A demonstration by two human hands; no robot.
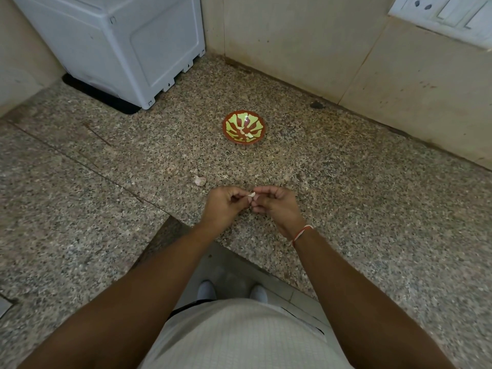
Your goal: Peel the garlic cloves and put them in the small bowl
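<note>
A small red bowl [244, 127] with a green leaf pattern stands on the speckled granite counter, with pale peeled garlic pieces [246, 133] lying in its middle. Nearer to me, my left hand [226, 206] and my right hand [277, 206] meet fingertip to fingertip above the counter. Both pinch one small whitish garlic clove [251, 194] between them, and most of the clove is hidden by the fingers. A loose pinkish garlic piece [199, 180] lies on the counter just beyond my left hand.
A white boxy appliance [119, 46] on a black mat stands at the back left. Beige tiled walls [306, 41] close the corner behind the bowl, with a switch plate [447, 14] at top right. The counter's front edge [239, 251] lies under my forearms.
</note>
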